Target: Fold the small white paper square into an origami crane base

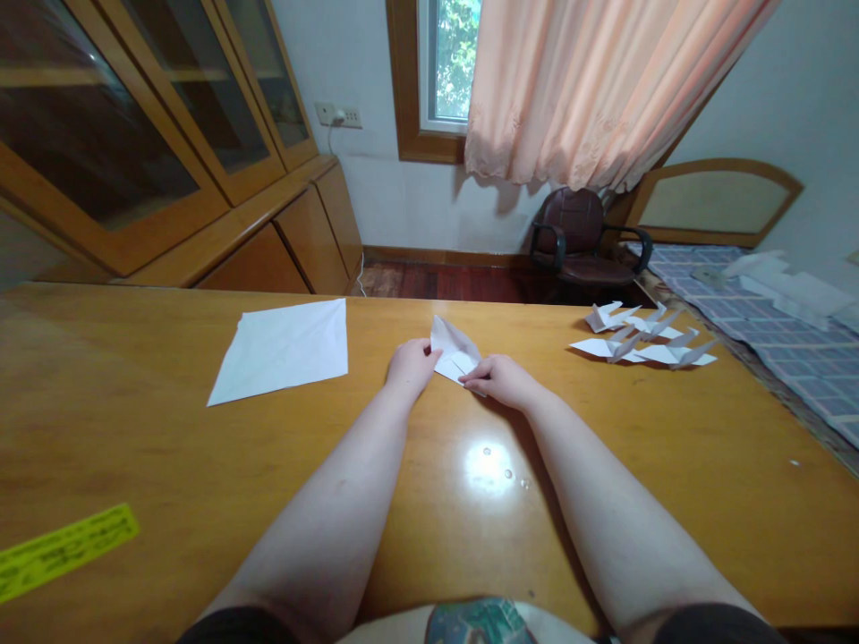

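Note:
Between my hands is a partly folded piece of white paper (456, 344), with one flap raised toward the far side. My left hand (411, 365) pinches its left edge between thumb and fingers. The fingers of my right hand (502, 380) are closed on the near right corner, close to the tabletop. To the left, a flat white paper sheet (288, 349) with faint creases lies on the wooden table (268, 483). Several folded paper cranes (644, 335) stand grouped at the right far side of the table.
A yellow label (67, 550) with dark writing lies at the table's left. Beyond the far edge are a brown armchair (577, 237) and a pink curtain (577, 89). Glass-door cabinets (221, 98) stand at left, and a bed with a checked cover (765, 313) at right.

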Action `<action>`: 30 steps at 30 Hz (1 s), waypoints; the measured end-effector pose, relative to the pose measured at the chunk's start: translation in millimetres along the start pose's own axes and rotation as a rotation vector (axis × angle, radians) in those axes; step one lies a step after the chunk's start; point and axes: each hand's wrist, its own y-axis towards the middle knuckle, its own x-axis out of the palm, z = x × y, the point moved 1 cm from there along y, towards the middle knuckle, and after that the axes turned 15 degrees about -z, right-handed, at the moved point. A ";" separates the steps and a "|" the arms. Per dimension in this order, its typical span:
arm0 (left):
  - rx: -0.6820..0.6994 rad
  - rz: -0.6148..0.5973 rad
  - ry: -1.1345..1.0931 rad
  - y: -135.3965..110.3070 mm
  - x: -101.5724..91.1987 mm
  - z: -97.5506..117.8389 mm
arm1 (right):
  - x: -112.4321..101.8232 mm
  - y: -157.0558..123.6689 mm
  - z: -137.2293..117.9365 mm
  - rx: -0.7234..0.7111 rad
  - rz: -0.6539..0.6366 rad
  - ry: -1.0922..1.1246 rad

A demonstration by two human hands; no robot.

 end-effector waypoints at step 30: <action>-0.058 -0.070 0.149 -4.2 4.7 12.0 | 3.2 -5.1 -16.0 0.037 0.096 -0.479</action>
